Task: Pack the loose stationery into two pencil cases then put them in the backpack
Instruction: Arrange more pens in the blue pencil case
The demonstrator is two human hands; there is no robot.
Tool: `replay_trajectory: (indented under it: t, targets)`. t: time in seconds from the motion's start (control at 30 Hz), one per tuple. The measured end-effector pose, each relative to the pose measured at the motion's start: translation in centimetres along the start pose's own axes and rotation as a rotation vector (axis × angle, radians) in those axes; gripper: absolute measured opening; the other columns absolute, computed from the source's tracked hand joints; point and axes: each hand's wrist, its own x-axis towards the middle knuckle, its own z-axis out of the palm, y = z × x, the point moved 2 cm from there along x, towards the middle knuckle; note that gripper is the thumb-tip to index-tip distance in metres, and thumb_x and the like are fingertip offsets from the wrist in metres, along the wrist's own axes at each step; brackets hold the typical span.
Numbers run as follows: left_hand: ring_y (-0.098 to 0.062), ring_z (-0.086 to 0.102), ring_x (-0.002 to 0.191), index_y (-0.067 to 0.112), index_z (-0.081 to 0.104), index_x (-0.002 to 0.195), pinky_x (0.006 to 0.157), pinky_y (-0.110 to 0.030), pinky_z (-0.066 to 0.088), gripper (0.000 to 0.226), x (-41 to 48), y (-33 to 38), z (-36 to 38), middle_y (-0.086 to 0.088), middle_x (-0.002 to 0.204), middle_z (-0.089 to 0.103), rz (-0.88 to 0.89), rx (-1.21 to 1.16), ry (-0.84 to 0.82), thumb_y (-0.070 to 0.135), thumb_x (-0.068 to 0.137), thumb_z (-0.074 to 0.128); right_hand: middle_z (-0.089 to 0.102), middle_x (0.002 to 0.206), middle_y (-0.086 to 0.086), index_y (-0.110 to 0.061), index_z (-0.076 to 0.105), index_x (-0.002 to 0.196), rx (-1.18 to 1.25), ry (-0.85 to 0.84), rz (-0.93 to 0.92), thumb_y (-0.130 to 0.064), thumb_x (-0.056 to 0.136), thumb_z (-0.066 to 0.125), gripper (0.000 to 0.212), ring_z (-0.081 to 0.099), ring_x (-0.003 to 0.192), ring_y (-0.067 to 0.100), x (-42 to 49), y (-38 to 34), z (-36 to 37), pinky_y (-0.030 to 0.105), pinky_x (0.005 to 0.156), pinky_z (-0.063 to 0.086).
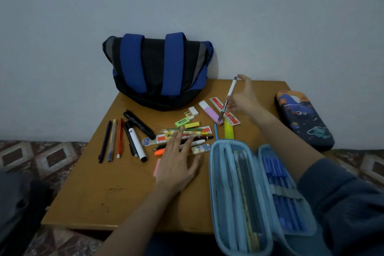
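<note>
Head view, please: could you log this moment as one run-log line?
left hand: open over loose stationery | right hand: pinching pen | blue case: open | dark case: closed

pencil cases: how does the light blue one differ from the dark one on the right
The light blue case lies unzipped and spread open, showing pencils and blue pens inside; the dark case is closed. The light blue case is plain, while the dark case carries a cartoon space print. The light blue case sits nearest the camera, the dark case farther back on the right. Both are long cases with rounded ends.
</note>
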Motion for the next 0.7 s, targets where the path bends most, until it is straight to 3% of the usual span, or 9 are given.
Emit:
replay_trajectory:
  t: [0.1, 0.2, 0.33, 0.4, 0.5, 0.63, 0.7]
  targets:
    - [-0.019, 0.009, 0.145, 0.027, 0.029, 0.146, 0.111, -0.029, 0.001, 0.072, -0.1, 0.5, -0.5, 0.000, 0.158, 0.009, -0.001, 0.046, 0.032, 0.064, 0.086, 0.012, 0.053, 0.078, 0.014, -0.027, 0.030, 0.134, -0.007, -0.068, -0.017, 0.013, 0.087, 0.050, 0.065, 0.055, 0.056, 0.019, -1.9, -0.3, -1.4, 0.028, 0.045, 0.056]
    - [-0.026, 0.034, 0.137, 0.019, 0.046, 0.137, 0.114, -0.037, 0.014, 0.065, -0.2, 0.7, -0.8, -0.009, 0.150, 0.035, -0.011, 0.126, 0.012, 0.056, 0.092, 0.018, 0.052, 0.072, 0.012, -0.022, 0.033, 0.119, -0.026, -0.049, -0.029, 0.005, 0.091, 0.051, 0.043, 0.053, 0.043, 0.011, -3.3, -0.4, -3.0, 0.027, 0.043, 0.054]
    - [-0.027, 0.053, 0.123, 0.016, 0.059, 0.126, 0.113, -0.036, 0.021, 0.056, -0.1, 1.0, -1.0, -0.012, 0.137, 0.052, 0.026, 0.233, -0.067, 0.047, 0.090, 0.029, 0.052, 0.066, 0.009, -0.011, 0.040, 0.094, -0.076, 0.021, -0.044, -0.008, 0.094, 0.051, 0.012, 0.049, 0.033, 0.006, -4.8, -0.6, -5.9, 0.024, 0.043, 0.049]
    - [-0.027, 0.049, 0.127, 0.017, 0.056, 0.130, 0.110, -0.038, 0.022, 0.060, -0.2, 1.3, -1.1, -0.012, 0.140, 0.048, 0.034, 0.248, -0.095, 0.048, 0.090, 0.025, 0.053, 0.066, 0.009, -0.013, 0.043, 0.080, -0.094, 0.046, -0.053, -0.009, 0.094, 0.054, 0.017, 0.049, 0.036, 0.007, -5.5, -0.6, -7.2, 0.022, 0.041, 0.046]
    - [-0.024, 0.016, 0.144, 0.020, 0.032, 0.145, 0.113, -0.031, 0.001, 0.057, -0.3, 2.0, -1.6, -0.007, 0.157, 0.015, 0.050, 0.120, -0.067, 0.048, 0.097, 0.020, 0.055, 0.068, 0.006, -0.014, 0.048, 0.076, -0.111, 0.099, -0.077, -0.009, 0.091, 0.058, 0.019, 0.050, 0.051, 0.013, -6.6, -0.4, -8.9, 0.017, 0.042, 0.044]
    - [-0.019, 0.009, 0.145, 0.023, 0.032, 0.144, 0.115, -0.034, 0.018, 0.049, -0.2, 4.9, -1.9, 0.001, 0.158, 0.006, 0.006, -0.133, 0.038, 0.040, 0.098, 0.035, 0.054, 0.066, 0.006, -0.013, 0.048, 0.071, -0.109, 0.144, -0.093, -0.005, 0.086, 0.064, 0.023, 0.051, 0.057, 0.017, -7.7, 0.4, -10.7, 0.024, 0.049, 0.042]
    - [-0.018, 0.011, 0.144, 0.022, 0.032, 0.144, 0.114, -0.033, 0.020, 0.050, -0.4, 7.2, -1.8, 0.002, 0.158, 0.007, 0.055, -0.209, 0.023, 0.041, 0.098, 0.036, 0.053, 0.067, 0.008, -0.013, 0.047, 0.084, -0.144, 0.154, -0.103, -0.002, 0.084, 0.065, 0.021, 0.052, 0.055, 0.018, -8.3, 0.8, -11.3, 0.022, 0.046, 0.043]
